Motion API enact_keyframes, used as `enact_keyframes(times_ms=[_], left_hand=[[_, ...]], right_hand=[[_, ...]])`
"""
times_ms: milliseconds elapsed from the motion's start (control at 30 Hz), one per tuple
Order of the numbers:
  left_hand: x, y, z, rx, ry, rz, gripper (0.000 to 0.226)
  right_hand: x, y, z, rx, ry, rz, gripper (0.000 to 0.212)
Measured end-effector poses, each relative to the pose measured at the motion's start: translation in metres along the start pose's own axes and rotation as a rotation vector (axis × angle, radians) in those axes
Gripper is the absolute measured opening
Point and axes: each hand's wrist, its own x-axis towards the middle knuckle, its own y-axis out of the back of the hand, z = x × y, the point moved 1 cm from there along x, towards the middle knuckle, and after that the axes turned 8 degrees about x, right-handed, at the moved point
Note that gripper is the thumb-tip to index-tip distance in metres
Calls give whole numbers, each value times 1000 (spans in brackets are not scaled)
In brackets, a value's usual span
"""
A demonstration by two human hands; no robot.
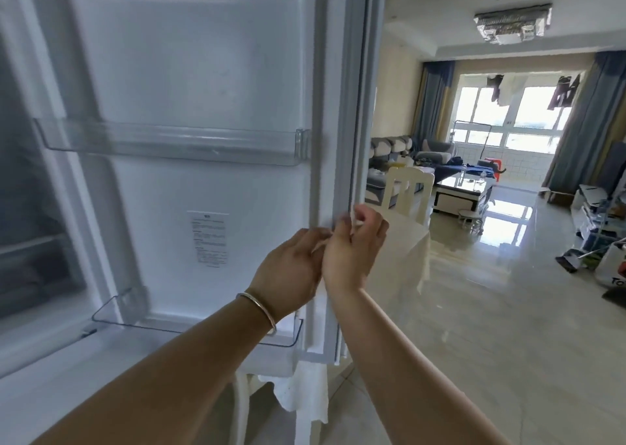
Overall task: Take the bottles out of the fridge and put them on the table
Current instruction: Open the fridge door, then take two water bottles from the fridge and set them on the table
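The white fridge door (189, 82) stands open and I see its inner side. Its upper clear shelf (169, 141) and lower clear shelf (284, 341) hold nothing. No bottle is in view. My right hand (352, 246) curls around the door's outer edge at mid height. My left hand (288, 270), a bangle on its wrist, presses on the same edge just beside it, its fingertips partly hidden by the right hand. The table (406, 251), under a pale cloth, stands right behind the door. The fridge's inside (27, 180) is a dark blur at the far left.
A cream chair (410, 187) stands at the table's far side. Beyond it are a grey sofa (389, 153), a low coffee table (460, 190) and a glossy tiled floor (491, 309). Shelving and clutter line the right wall (596, 234).
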Motion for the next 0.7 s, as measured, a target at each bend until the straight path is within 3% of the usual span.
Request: enact_keyframes(times_ms=[67,167,433,700], left_hand=[[-8,27,-16,-87,185,153,24],[-39,66,-52,-91,440,290,19],[-179,164,-175,220,1061,172,16],[-320,234,-337,216,1419,219,29]], right_hand=[[-21,-19,-43,197,209,-66,23],[-56,-49,-85,375,290,-209,14],[-205,-179,-91,410,131,-729,10],[-328,-347,-74,219,34,-1004,18]])
